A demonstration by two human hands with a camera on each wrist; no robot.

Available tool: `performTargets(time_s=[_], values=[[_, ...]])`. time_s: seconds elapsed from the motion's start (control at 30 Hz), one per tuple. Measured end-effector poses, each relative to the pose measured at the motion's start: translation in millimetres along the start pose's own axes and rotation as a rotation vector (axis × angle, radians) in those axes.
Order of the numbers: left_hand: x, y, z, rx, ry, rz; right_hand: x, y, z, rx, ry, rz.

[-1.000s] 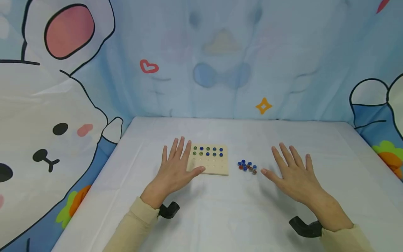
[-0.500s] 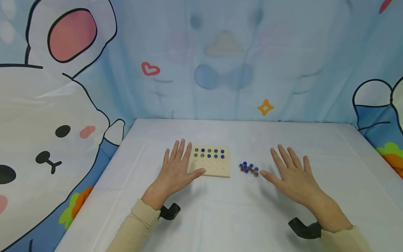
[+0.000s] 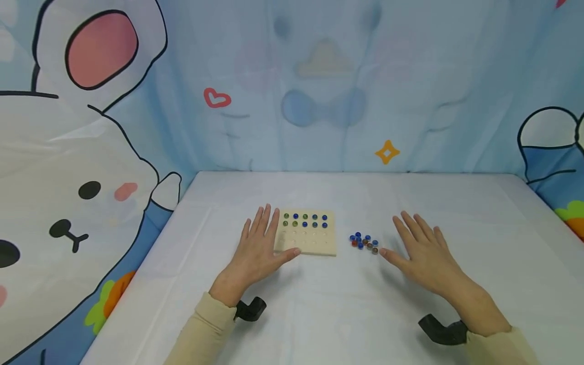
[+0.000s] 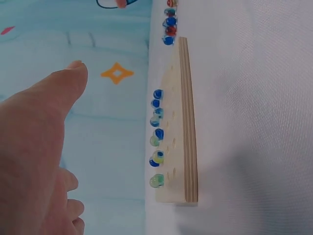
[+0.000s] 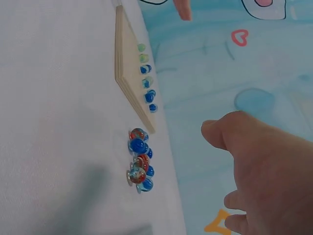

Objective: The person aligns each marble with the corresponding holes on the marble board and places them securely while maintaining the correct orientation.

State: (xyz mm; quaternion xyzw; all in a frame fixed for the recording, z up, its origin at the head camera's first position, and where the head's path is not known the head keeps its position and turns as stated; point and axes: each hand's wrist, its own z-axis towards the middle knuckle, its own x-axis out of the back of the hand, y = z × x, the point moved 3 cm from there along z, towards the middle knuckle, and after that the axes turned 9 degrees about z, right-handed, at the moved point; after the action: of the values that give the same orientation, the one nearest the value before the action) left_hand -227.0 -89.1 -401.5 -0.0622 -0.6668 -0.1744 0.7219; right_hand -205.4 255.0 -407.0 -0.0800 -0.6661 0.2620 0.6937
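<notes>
Left hand (image 3: 257,253): fingers straight, thumb spread. Just right of its fingers: wooden board (image 3: 315,245), seated marbles (image 3: 304,224) in two far rows. Right hand (image 3: 426,261): fingers straight, thumb apart. Left of its thumb: loose marbles (image 3: 360,246), exact count uncertain. Beneath hands: white table (image 3: 337,314).

Left sleeve (image 3: 203,324): beige, long, fold line near the cuff. Right sleeve (image 3: 499,349): same beige (mostly cut off by the frame edge). Black, bent, tube-like mounts by both wrists: left mount (image 3: 252,309), right mount (image 3: 441,333).
</notes>
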Motion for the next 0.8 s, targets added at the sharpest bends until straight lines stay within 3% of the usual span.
performTargets(time_s=[0.33, 0.47, 0.57, 0.7, 0.8], values=[[-4.2, 2.4, 4.7, -0.015, 0.028, -0.061, 1.2, -1, 9, 0.048, 0.047, 0.019], [-10.6, 4.4, 5.6, -0.025, 0.012, -0.083, 0.6, 2, 10, 0.006, 0.074, 0.064], [-14.7, 4.6, 6.3, -0.036, 0.010, -0.091, -0.2, 4, 8, -0.004, 0.145, 0.084], [-18.0, 0.9, 5.9, -0.020, 0.016, -0.101, -3.8, 3, 8, 0.055, 0.242, 0.123], [-20.8, -2.4, 5.0, -0.008, 0.012, -0.121, -8.9, 1, 10, 0.090, 0.268, 0.164]])
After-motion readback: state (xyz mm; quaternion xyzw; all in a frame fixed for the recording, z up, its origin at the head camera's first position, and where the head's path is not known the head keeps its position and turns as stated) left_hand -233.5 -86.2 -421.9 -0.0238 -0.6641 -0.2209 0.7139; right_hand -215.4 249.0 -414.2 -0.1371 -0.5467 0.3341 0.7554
